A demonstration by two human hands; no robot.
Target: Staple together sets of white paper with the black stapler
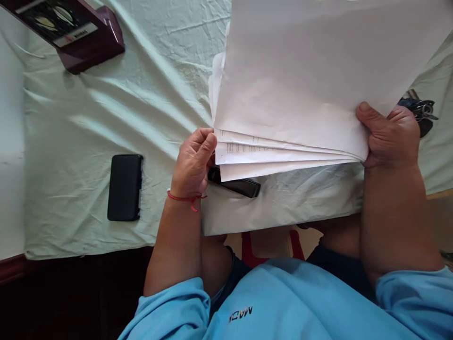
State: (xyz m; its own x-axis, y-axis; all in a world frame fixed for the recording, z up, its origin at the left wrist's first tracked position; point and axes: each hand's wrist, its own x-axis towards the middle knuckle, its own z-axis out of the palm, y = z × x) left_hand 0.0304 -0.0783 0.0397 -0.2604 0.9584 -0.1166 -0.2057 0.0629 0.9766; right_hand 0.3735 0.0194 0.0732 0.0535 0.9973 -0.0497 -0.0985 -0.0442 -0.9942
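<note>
A fanned stack of white paper sheets (297, 80) is held up above the cloth-covered table. The top sheet looks blank, and printed lines show on the lower ones. My right hand (392, 134) grips the stack at its near right corner, thumb on top and fingers underneath. At the near left corner my left hand (196, 158) pinches the edge of the sheets between thumb and fingers. Below the papers, close to my left hand, lies a dark, glossy object (244, 186), partly covered; I cannot tell its kind.
A black phone-like slab (125, 188) lies left of my left arm. At the back left stands a dark red glossy stand (94, 45) with a picture panel. Keys (424, 111) sit beyond my right hand. Pale green cloth (78, 127) covers the table in wrinkles.
</note>
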